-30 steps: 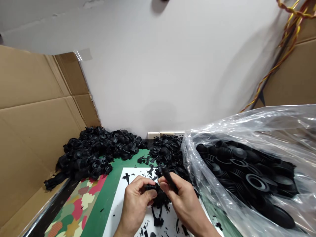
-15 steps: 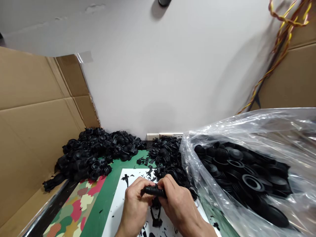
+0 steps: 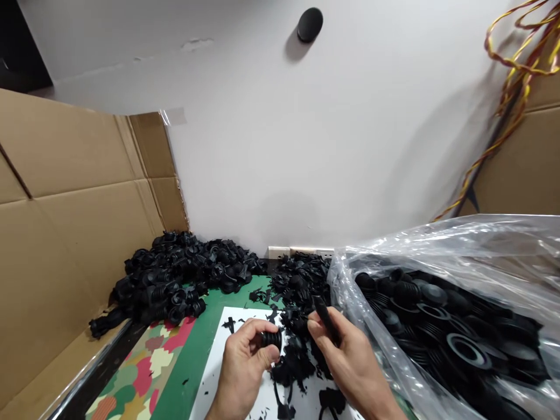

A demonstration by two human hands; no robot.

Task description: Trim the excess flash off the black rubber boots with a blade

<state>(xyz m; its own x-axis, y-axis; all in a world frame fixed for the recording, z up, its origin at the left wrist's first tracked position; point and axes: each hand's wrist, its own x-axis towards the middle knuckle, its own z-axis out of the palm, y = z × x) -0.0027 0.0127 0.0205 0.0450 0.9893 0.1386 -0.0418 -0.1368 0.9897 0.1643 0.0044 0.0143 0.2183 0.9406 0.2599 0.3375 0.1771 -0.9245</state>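
My left hand (image 3: 242,364) is closed on a small black ribbed rubber part (image 3: 272,338), pinched between thumb and fingers above a white sheet (image 3: 210,382). My right hand (image 3: 350,361) is closed on a thin black tool (image 3: 326,318) that points up and away. The two hands are a little apart. Black rubber trimmings (image 3: 295,364) lie on the sheet between and below them.
A heap of black ribbed parts (image 3: 175,280) lies at the back left against a cardboard wall (image 3: 65,233). A scrap heap (image 3: 301,274) sits by the white wall. On the right, a clear plastic bag (image 3: 459,326) holds several black rubber parts. A green mat (image 3: 192,350) underlies the sheet.
The hands were pressed together on the part; now they have drawn apart, the left keeping the ribbed part and the right lifting the tool. The camera has tilted slightly.
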